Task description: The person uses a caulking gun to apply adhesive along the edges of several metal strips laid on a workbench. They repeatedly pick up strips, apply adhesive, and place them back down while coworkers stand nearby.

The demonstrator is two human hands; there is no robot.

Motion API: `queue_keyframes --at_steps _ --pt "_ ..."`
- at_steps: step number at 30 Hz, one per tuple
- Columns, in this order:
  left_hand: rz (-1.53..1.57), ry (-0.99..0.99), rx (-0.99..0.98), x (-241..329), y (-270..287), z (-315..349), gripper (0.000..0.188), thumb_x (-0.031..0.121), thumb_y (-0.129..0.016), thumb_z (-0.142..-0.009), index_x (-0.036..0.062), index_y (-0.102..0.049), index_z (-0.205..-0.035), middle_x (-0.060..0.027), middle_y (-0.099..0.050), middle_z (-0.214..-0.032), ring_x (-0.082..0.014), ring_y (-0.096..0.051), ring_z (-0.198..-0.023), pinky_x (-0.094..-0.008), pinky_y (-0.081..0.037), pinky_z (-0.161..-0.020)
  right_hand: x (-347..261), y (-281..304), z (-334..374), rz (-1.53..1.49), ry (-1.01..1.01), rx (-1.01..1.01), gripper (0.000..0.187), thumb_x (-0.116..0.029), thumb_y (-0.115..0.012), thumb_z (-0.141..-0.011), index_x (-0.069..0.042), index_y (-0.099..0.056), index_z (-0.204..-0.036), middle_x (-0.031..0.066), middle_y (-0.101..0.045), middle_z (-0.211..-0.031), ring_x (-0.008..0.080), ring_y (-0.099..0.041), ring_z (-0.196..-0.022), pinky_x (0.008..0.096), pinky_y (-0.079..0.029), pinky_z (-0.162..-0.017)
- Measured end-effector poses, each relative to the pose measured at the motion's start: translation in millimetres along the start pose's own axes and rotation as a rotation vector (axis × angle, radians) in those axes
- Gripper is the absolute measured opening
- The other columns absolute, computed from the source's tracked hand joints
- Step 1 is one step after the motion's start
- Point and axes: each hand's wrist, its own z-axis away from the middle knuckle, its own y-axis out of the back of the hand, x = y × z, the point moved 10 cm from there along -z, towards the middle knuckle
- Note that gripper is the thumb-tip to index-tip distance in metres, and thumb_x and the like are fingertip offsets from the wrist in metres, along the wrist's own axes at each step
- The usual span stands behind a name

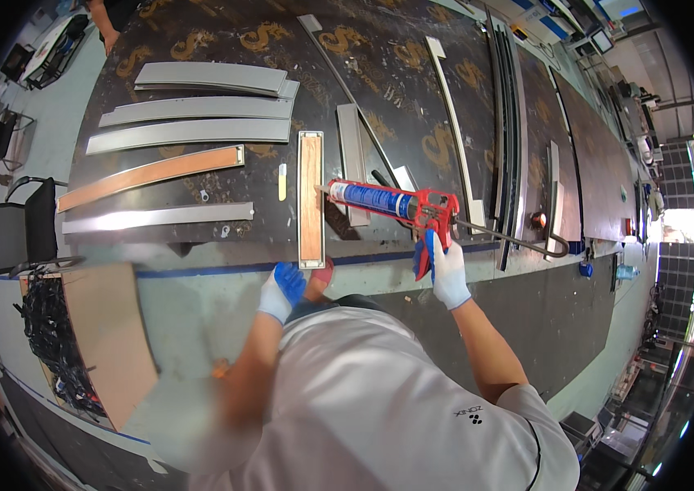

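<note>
My right hand (447, 272), in a white glove with blue coating, is closed round the grip of a red caulking gun (437, 210). A blue-labelled sealant cartridge (371, 199) lies in the gun's frame. The nozzle end points left, over the middle of a narrow panel (311, 225) with a wood-coloured inside and a pale metal rim. That panel lies upright in view, its near end at the table edge. Close to this near end is my left hand (285, 286), gloved alike, fingers curled in and nothing seen in them.
Grey metal strips (191, 135) and another wood-coloured strip (150, 177) lie left on the dark table (269, 49). A yellow-and-white stick (282, 182) is beside the panel. Long metal profiles (453, 123) lie right. A box of black scrap (101, 327) stands lower left. Another person's arm (105, 29) shows top left.
</note>
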Motion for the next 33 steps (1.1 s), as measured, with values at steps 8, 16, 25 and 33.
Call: queue_keyframes --at_steps 8,16,25,33 --pt "-0.019 0.037 -0.055 3 4 -17 0.047 0.045 -0.058 -0.115 0.0071 -0.064 -0.143 -0.0145 -0.067 -0.149 -0.0388 -0.063 -0.134 -0.0566 -0.052 -0.116 29 20 96 0.374 0.023 0.097 0.041 -0.038 -0.062 -0.115 0.0 -0.077 -0.117 0.016 -0.074 -0.091 0.0309 -0.071 -0.08 0.0475 -0.056 -0.079" --pt "-0.106 0.054 -0.076 7 9 -28 0.04 0.043 -0.059 -0.115 0.0094 -0.067 -0.135 -0.0132 -0.071 -0.139 -0.0374 -0.066 -0.126 -0.0556 -0.055 -0.112 38 12 159 0.536 0.134 0.093 0.033 -0.033 -0.061 -0.116 -0.001 -0.067 -0.117 0.008 -0.071 -0.084 0.0166 -0.068 -0.069 0.0371 -0.057 -0.066" --pt "-0.085 0.093 -0.126 6 7 -37 0.038 0.045 -0.061 -0.115 0.0113 -0.071 -0.129 -0.01 -0.075 -0.13 -0.034 -0.07 -0.119 -0.0533 -0.057 -0.108 32 -10 166 0.608 0.123 0.005 0.037 -0.036 -0.059 -0.117 0.0 -0.067 -0.114 0.008 -0.071 -0.081 0.0182 -0.068 -0.068 0.0375 -0.056 -0.064" --pt "-0.049 0.088 -0.189 5 2 -31 0.03 0.039 -0.051 -0.118 0.0144 -0.068 -0.116 -0.0076 -0.072 -0.112 -0.0335 -0.069 -0.107 -0.0488 -0.059 -0.098 24 -21 106 0.519 0.116 0.033 0.037 -0.037 -0.064 -0.116 0.0 -0.069 -0.113 0.0034 -0.066 -0.081 0.0129 -0.063 -0.069 0.0339 -0.052 -0.062"
